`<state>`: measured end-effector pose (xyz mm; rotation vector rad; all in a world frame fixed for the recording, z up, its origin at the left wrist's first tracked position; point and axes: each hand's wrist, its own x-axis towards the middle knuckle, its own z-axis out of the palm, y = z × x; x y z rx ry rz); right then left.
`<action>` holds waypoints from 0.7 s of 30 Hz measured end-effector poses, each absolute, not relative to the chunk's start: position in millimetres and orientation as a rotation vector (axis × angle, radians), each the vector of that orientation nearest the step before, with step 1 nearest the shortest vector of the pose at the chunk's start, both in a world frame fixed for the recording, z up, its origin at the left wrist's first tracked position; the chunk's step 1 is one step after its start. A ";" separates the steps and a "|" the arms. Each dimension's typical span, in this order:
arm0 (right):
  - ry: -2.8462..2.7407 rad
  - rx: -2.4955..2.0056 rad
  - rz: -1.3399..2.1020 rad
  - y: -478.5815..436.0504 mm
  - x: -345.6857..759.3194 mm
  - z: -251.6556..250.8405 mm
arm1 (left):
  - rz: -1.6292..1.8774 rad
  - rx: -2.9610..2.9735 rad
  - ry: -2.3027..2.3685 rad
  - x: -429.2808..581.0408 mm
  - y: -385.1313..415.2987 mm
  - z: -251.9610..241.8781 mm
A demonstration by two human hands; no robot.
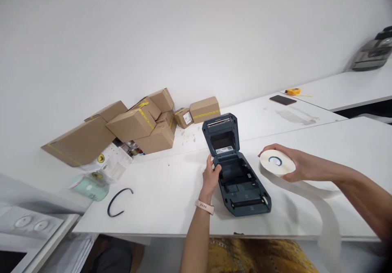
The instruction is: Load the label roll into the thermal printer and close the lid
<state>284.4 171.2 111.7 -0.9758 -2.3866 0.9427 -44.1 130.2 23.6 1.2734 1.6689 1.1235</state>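
Observation:
A dark blue-grey label printer lies on the white table with its lid tipped up and its inside bare. My left hand grips the printer's left side near the hinge; a pink watch sits on that wrist. My right hand holds a white label roll just right of the printer, a little above the table. A loose strip of white label paper trails from the roll toward me over the table edge.
Several cardboard boxes are piled against the wall at the back left. A mint-green roll and a black curved band lie at the left. A phone and a yellow tape measure rest on the far table.

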 end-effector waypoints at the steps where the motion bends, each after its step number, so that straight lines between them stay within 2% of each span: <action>1: -2.401 -1.019 0.962 175.0 288.1 108.4 | 1.126 1.269 1.680 -44.0 131.2 22.7; 12: -2.611 -1.271 0.827 225.6 260.1 65.9 | 1.161 1.283 1.631 -44.8 133.6 19.2; 21: -2.649 -1.167 0.752 235.3 257.8 43.3 | 1.158 1.285 1.629 -45.8 134.7 17.1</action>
